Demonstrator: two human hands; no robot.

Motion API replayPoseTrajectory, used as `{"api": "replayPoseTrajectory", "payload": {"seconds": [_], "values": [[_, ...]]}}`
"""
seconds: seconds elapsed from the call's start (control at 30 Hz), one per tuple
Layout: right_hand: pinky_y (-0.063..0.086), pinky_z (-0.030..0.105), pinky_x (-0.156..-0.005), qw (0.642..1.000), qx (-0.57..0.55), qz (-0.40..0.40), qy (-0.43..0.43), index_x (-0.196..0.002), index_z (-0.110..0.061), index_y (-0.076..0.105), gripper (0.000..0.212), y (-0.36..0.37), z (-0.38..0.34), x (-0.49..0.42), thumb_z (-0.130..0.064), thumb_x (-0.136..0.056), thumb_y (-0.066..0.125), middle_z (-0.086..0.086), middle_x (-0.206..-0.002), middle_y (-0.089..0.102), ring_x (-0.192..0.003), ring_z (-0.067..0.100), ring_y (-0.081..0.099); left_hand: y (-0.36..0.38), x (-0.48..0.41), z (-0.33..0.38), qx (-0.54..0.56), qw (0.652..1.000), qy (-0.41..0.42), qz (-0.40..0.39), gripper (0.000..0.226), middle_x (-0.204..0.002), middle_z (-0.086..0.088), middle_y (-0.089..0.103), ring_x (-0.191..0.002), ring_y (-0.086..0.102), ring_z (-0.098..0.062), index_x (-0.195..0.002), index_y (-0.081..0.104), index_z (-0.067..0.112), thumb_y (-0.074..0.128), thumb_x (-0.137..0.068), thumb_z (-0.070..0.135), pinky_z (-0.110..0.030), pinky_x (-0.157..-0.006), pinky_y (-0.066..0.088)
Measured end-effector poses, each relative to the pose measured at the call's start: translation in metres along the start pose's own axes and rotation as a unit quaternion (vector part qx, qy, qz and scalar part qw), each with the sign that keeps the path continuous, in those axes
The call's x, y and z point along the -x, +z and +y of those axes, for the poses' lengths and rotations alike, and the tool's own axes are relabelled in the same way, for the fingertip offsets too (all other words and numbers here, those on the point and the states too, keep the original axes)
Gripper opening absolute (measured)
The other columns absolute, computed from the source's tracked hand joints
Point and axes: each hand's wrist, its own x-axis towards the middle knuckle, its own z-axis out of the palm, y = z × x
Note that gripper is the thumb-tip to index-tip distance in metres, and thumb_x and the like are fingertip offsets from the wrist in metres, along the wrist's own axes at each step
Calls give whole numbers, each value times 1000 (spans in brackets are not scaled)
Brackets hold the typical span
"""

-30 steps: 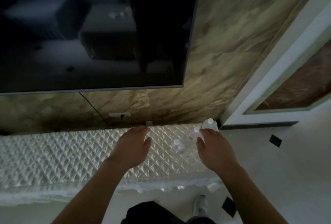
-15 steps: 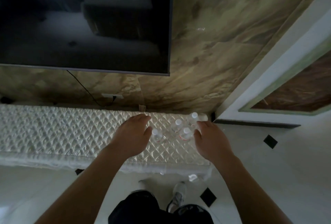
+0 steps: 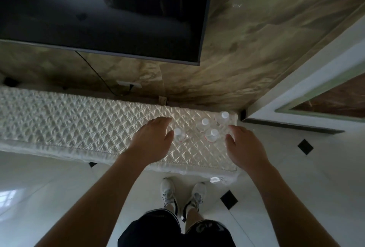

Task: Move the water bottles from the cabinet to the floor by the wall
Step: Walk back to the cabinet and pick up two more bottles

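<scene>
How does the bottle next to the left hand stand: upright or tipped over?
Upright. The bottle shows its white cap on top, body foreshortened below, on the quilted cover. The left hand is beside it; contact unclear.

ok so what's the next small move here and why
Probably close the left hand round the leftmost bottle. Its thumb is right beside that bottle, which stands upright on the cabinet, apart from the other bottles. Neither hand seems to hold anything yet. The right hand hovers near the others.
</scene>
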Motion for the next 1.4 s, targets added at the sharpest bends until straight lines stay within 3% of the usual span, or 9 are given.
{"api": "replayPoseTrajectory", "payload": {"seconds": [0.2,0.63,0.87,1.03,1.17,1.4], "values": [[43,39,-100,1000,-6,-14,20,-141,-16,43,46,18,8,-19,-33,-99,38,8,-137,55,-123,25,52,20,-20,-10,-6,1000,-6,-16,48,-148,0,46,-133,44,-18,-146,38,21,42,-101,35,-35,-104,37],[35,36,-108,996,-34,-65,52,-146,-17,35,50,88,47,-73,-35,-100,38,6,-146,46,-134,22,43,88,-96,-65,25,997,-34,-71,53,-149,-2,44,-129,48,-23,-147,34,23,46,-98,40,-44,-103,43],[33,36,-109,993,-63,-83,56,-148,-17,29,59,142,69,-104,-41,-97,45,6,-151,39,-138,22,37,137,-130,-102,60,990,-12,-126,72,-154,4,36,-134,43,-16,-149,28,30,63,-88,45,-33,-105,39],[31,36,-109,993,-76,-80,51,-151,-18,23,70,175,86,-118,-45,-93,51,3,-154,34,-140,20,33,166,-155,-119,82,983,7,-165,91,-155,12,32,-114,47,-6,-149,26,38,79,-75,43,-24,-91,36],[33,35,-108,991,-104,-68,58,-150,-22,20,78,201,101,-125,-51,-88,57,0,-154,33,-139,18,35,190,-173,-134,100,976,27,-190,102,-153,17,31,-130,40,-6,-147,25,44,87,-66,42,-24,-96,36],[36,37,-104,978,-177,-38,105,-149,-30,19,92,237,118,-132,-54,-77,69,-7,-153,33,-137,15,37,225,-190,-154,100,971,62,-210,106,-134,29,37,-115,47,0,-141,25,55,91,-61,34,-20,-87,41]]}}
